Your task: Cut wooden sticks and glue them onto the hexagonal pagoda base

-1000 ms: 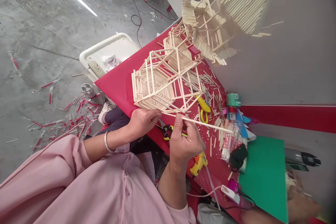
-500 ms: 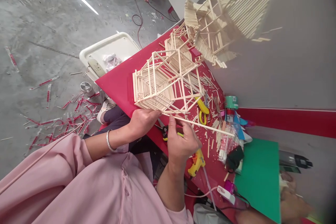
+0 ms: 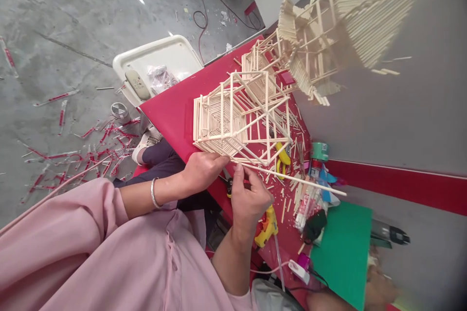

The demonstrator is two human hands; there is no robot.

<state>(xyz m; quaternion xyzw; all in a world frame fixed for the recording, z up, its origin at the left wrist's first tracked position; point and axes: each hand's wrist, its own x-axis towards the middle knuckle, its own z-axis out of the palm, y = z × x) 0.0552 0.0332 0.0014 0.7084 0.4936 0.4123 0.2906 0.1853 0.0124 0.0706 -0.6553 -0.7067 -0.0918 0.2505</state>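
Note:
A pale stick-built frame model (image 3: 241,119) lies on its side on the red table (image 3: 175,112). My left hand (image 3: 202,170) grips the frame's near bottom edge, fingers curled round it. My right hand (image 3: 250,199) pinches a long thin wooden stick (image 3: 302,181) and holds its end against the frame's lower edge; the stick runs out to the right. Behind the frame stand a smaller stick structure (image 3: 260,58) and a larger stick house (image 3: 339,24) with a sloped roof.
Loose stick offcuts (image 3: 288,194), yellow-handled scissors (image 3: 280,155), a yellow glue gun (image 3: 265,228), a green tape roll (image 3: 320,151) and a green sheet (image 3: 345,248) lie on the table. A white chair (image 3: 160,65) stands beyond it. Red wrappers (image 3: 91,155) litter the floor. Another person's hand (image 3: 379,286) shows at lower right.
The view has shifted, so everything sits a little to the right. My right hand has slid slightly left along the stick, bringing its end closer to my left hand at the frame's edge.

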